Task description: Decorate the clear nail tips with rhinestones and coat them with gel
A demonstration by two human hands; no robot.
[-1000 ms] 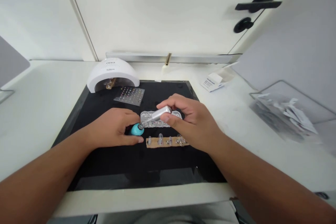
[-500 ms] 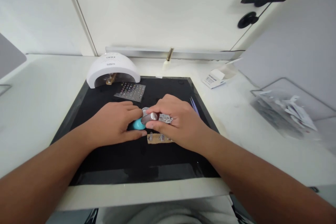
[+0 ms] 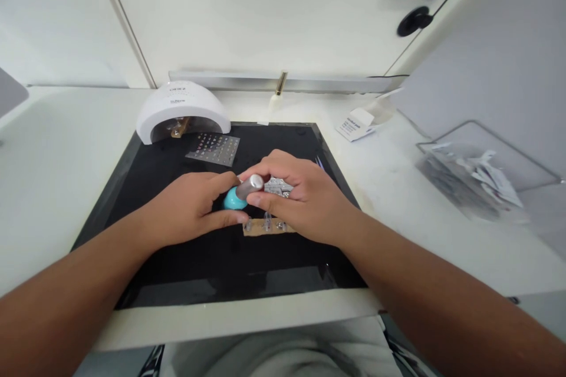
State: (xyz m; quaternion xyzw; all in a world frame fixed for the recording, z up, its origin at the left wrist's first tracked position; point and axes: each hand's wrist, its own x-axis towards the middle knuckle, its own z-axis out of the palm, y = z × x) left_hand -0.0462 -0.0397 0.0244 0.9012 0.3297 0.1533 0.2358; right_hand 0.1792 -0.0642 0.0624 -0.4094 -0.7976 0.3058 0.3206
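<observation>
A turquoise nail polish bottle (image 3: 234,199) with a silver cap (image 3: 251,186) leans to the right in front of me. My left hand (image 3: 198,203) curls around the turquoise part, its thumb beside the left end of a cardboard strip (image 3: 260,228). With thumb and fingers, my right hand (image 3: 300,194) grips the silver cap. Small clear nail tips (image 3: 267,221) stand on the strip, whose right end is hidden by my right hand. Behind that hand, a silvery, shiny piece (image 3: 277,187) shows in part.
A white nail lamp (image 3: 183,106) stands at the back left, beside a sheet of small gems (image 3: 214,149). Purple tweezers (image 3: 319,163) lie on the black mat (image 3: 186,274). A white carton (image 3: 355,125), a gold-capped bottle (image 3: 280,85) and a plastic bag of packets (image 3: 475,179) are farther out.
The silver cap has tipped more upright and the bottle has turned slightly in my hands. My view has shifted a little; both hands stay in nearly the same place.
</observation>
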